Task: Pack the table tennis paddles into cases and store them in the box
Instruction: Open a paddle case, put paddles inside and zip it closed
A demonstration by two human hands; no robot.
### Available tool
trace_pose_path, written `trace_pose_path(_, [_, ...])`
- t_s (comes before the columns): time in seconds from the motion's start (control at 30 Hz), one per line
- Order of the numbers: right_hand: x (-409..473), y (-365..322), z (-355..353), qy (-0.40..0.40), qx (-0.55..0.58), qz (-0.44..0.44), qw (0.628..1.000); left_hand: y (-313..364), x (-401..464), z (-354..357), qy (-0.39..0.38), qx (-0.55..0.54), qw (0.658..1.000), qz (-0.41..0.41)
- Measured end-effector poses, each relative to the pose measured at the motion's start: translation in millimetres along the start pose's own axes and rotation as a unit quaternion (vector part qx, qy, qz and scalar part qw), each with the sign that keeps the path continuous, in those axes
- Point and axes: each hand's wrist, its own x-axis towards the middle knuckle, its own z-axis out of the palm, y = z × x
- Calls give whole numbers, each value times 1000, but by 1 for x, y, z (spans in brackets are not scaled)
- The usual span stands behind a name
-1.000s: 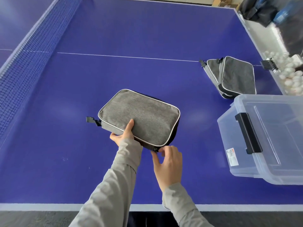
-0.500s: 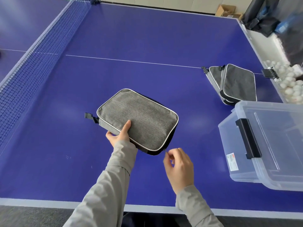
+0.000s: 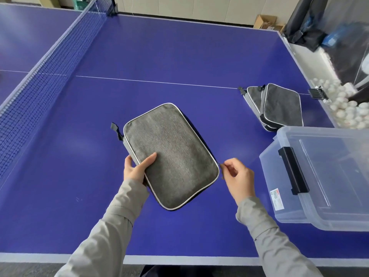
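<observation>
A grey fabric paddle case (image 3: 171,154) with pale piping lies on the blue table, a black loop at its far left corner. My left hand (image 3: 135,168) grips its near left edge, thumb on top. My right hand (image 3: 237,176) pinches the small zipper pull (image 3: 220,164) at the case's right edge. Two more grey cases (image 3: 279,105) lean stacked at the right. A clear plastic box (image 3: 323,176) with a black latch stands at the right, lid on. No paddle is in sight.
The net (image 3: 40,80) runs along the left. A white trough of several white balls (image 3: 343,106) borders the table's right edge, with dark bags behind it. The table's white near edge (image 3: 179,258) is close to my body.
The case has turned clockwise, its long side now pointing away from me. My right hand moved with the zipper pull from the near corner round to the right edge.
</observation>
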Motion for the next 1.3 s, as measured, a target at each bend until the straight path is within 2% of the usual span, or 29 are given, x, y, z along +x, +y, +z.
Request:
trace_pose_path(0.3, [20,-35,-3,-90,107,-8,990,18,5,-19,-150,71,985,47])
trace_pose_path(0.6, [44,-50,-4,-94,129,27,987,21,9,-45,-226,211,949,61])
trace_pose_path(0.87, [53,-66,9,-146,61,2,987,42,5,-64,-257,359,890,116])
trace_pose_path(1.17, [44,-119,35,-174,29,-117,977,66,8,-76,-242,525,791,199])
trace_pose_path(1.3, [37,-140,46,-186,30,-157,970,75,11,-77,-241,603,731,210])
